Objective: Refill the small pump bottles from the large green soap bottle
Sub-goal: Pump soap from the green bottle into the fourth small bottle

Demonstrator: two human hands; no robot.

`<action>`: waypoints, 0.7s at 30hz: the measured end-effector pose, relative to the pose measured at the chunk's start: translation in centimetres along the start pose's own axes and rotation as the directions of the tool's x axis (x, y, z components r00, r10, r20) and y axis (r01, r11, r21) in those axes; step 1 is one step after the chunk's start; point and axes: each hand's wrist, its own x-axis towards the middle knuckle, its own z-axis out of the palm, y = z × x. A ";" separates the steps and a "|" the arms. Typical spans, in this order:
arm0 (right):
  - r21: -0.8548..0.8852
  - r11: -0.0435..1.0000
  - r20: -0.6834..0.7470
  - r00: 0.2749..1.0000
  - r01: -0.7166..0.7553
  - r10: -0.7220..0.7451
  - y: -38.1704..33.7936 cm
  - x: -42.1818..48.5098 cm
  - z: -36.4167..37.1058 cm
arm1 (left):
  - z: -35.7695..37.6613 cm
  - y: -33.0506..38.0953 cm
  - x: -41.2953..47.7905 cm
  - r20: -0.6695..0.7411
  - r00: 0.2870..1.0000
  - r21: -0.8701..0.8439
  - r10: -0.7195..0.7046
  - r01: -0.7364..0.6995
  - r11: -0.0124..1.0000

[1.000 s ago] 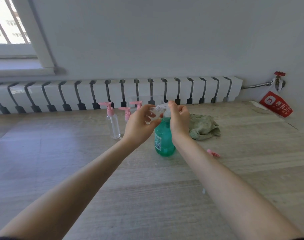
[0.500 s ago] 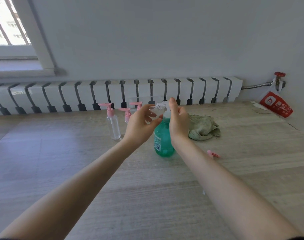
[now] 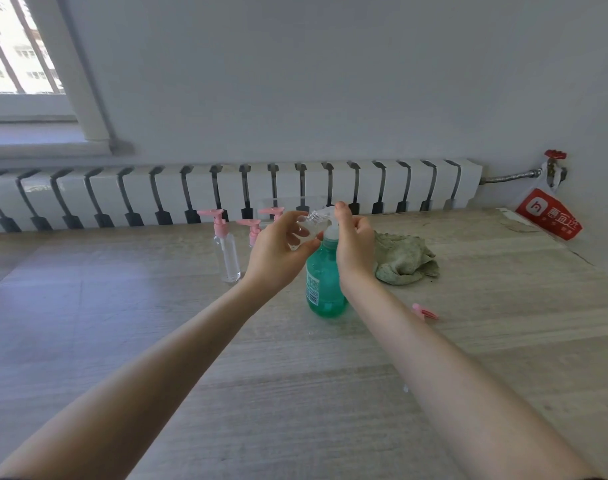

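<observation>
Green soap bottle [image 3: 325, 282] stands mid-table [image 3: 157, 323]; the right hand [image 3: 354, 244], at its 3 o'clock, grips its white pump head, while the left hand [image 3: 278, 251], at 9 o'clock, holds a small clear bottle [image 3: 307, 225] tilted against the spout. Pink-pumped bottles [image 3: 226, 251] stand at 10 o'clock and a crumpled cloth [image 3: 404, 258] lies at 2 o'clock.

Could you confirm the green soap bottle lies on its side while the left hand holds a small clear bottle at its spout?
No: the head view shows the green soap bottle upright, while the left hand holds a small clear bottle at its spout.
</observation>
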 end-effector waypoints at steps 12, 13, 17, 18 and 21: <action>0.010 1.000 -0.028 0.999 -0.018 0.019 0.0 -0.2 0.5 | 0.4 -0.9 -0.3 -0.005 1.000 -0.003 -0.019 0.019 1.000; 0.012 1.000 -0.028 0.999 -0.016 0.016 0.0 -0.2 0.5 | 0.4 -0.9 -0.3 -0.005 1.000 -0.006 -0.019 0.019 1.000; 0.003 1.000 -0.035 0.999 -0.001 0.001 0.2 -0.2 0.5 | 0.4 -0.9 -0.2 -0.001 1.000 -0.008 -0.017 0.017 1.000; 0.001 1.000 -0.034 0.999 0.006 -0.006 0.2 -0.2 0.4 | 0.4 -0.8 -0.2 0.003 1.000 -0.007 -0.016 0.016 1.000; 0.003 1.000 -0.022 1.000 0.015 -0.015 0.6 0.1 0.3 | 0.3 -0.8 -0.1 0.003 1.000 -0.004 -0.019 0.019 1.000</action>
